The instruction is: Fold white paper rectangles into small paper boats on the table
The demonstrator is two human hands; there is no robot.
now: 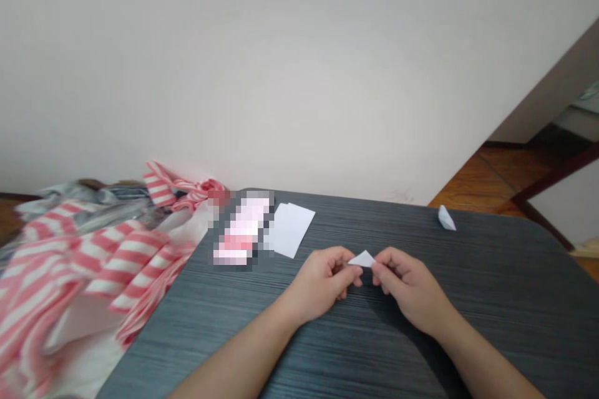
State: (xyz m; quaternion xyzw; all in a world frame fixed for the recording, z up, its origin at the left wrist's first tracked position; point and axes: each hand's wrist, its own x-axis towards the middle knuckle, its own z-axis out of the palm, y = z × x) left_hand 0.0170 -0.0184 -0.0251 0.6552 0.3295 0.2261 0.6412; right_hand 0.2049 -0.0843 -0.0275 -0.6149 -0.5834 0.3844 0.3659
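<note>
A small white piece of folded paper, triangular with its point upward, is held between my two hands above the dark table. My left hand pinches its left corner between thumb and fingers. On the opposite corner, my right hand has a similar pinch. The fingertips cover both ends of the paper, so its lower folds are partly hidden. Beyond my right hand, near the table's far edge, lies a folded white paper boat. Flat white paper sheets rest to the left, beyond my left hand.
The dark wood-grain table has rounded corners and meets a pale wall behind. A pixelated pink and white object lies beside the sheets. Red-and-white striped cloth is heaped left of the table. Wooden flooring shows at right.
</note>
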